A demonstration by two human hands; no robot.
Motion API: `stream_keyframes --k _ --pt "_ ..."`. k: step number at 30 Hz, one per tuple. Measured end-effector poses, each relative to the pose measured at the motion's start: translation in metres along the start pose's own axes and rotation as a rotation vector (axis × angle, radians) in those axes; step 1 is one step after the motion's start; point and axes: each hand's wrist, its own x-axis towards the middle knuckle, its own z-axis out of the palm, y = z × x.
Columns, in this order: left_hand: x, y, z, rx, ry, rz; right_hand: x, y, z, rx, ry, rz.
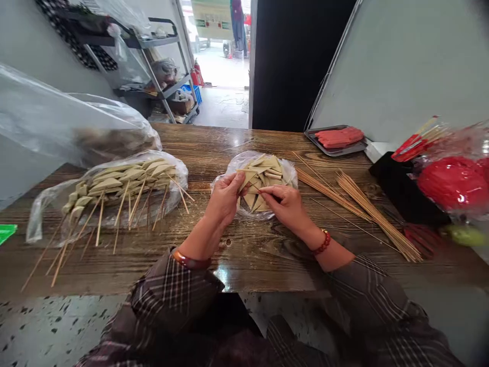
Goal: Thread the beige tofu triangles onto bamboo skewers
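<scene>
Over a plastic bag [292, 176] heaped with beige triangular slices [269, 163] that look like dried tofu, both my hands work close together. My left hand [224, 199] is closed on one such tofu slice [247, 177], its thumb on top. In the fingertips of my right hand [286, 205] is a thin bamboo skewer [258, 190], pointing left toward that slice. Whether its tip has entered the slice I cannot tell. On the left, several skewered tofu pieces [132, 176] lie stacked on another plastic bag [38, 219], sticks toward me.
Loose bamboo skewers [382, 224] lie on the wooden table [252, 265] at right. Behind them is a dark tray [336, 149] of reddish sticks [340, 136]. A black box [410, 193] and red packages [453, 181] stand far right. A clear bag [114, 114] bulges at back left.
</scene>
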Motion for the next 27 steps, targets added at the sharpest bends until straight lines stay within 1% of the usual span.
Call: stream_keyframes --k 4,7,9,11,12,14,17,19,21,24,27 --pt "-0.005 -0.008 0.006 0.085 -0.064 -0.020 0.002 0.001 0.000 0.032 0.015 0.020" --pt "-0.008 -0.014 0.008 0.194 -0.119 0.024 0.003 -0.001 -0.001 0.040 0.021 0.041" --pt "-0.009 -0.015 0.008 0.253 -0.144 0.042 0.003 -0.002 -0.002 0.036 0.023 0.039" --pt "-0.007 -0.014 0.005 0.283 -0.156 0.027 0.005 -0.002 -0.004 0.037 0.030 0.040" --pt "-0.005 -0.013 0.002 0.290 -0.147 0.020 0.006 -0.001 -0.005 0.039 0.038 0.047" --pt "0.001 -0.009 -0.005 0.301 -0.088 0.029 0.008 0.003 -0.010 0.034 0.073 0.078" --pt "0.011 -0.007 -0.018 0.375 0.035 0.108 0.011 0.010 -0.018 0.032 0.155 0.167" --pt "0.018 -0.008 -0.026 0.499 0.088 0.174 0.012 0.016 -0.022 0.058 0.198 0.234" --pt "0.023 -0.010 -0.033 0.698 0.112 0.254 0.013 0.021 -0.024 0.088 0.216 0.264" --pt "0.027 -0.014 -0.037 1.068 0.087 0.337 0.012 0.023 -0.022 0.096 0.203 0.249" --pt "0.026 -0.017 -0.033 1.372 0.044 0.359 0.010 0.021 -0.018 0.080 0.188 0.220"
